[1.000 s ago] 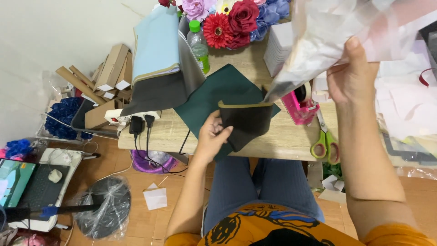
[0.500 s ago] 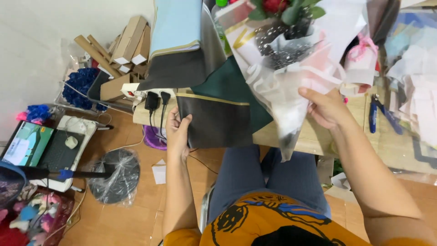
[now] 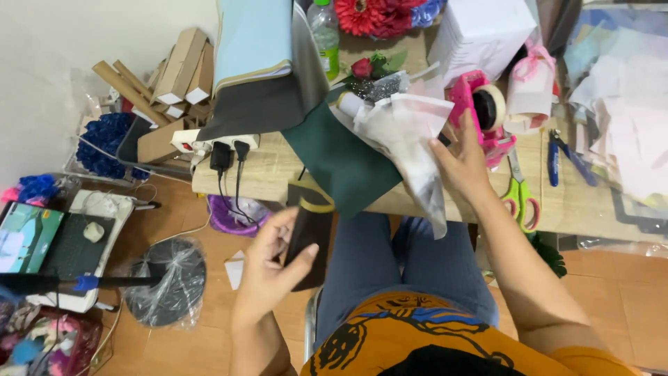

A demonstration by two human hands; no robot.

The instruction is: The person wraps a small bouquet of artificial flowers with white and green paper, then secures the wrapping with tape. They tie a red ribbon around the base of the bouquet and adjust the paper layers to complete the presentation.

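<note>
Two hands, two wrappings: dark sheet off the table, bouquet on it

Two bare hands work over a cluttered wooden table [image 3: 278, 167]. At about 7 o'clock from the frame's centre, the left hand [image 3: 268, 268] curls around a folded black paper sheet [image 3: 309, 240] with a thin gold edge, thumb across its front and fingers behind, so the hand is half closed in a loose pinch. That sheet hangs off the table's near edge, above the person's blue trousers (its lower end is hidden behind the thumb).

At about 2 o'clock, the right hand [image 3: 463, 163] lies fairly flat, fingers spread and reaching toward 12 o'clock, its palm pressed against the translucent white wrap [image 3: 410, 139] of a small bouquet [image 3: 372, 83]. Whether the fingers grip the wrap or only rest on it, I cannot tell. The bouquet lies on its side on a dark green sheet [image 3: 334, 163], its red rose and greenery pointing toward 11 o'clock.

Just beside the right hand's fingertips, at 1 o'clock from it, stands a pink tape dispenser [image 3: 480, 111]. Green-handled scissors [image 3: 518, 195] lie at 4 o'clock from that hand, and blue-handled pliers [image 3: 557, 157] farther toward 3 o'clock. A white power strip [image 3: 209, 143] with black plugs sits at the table's edge at 10 o'clock from the left hand.
</note>
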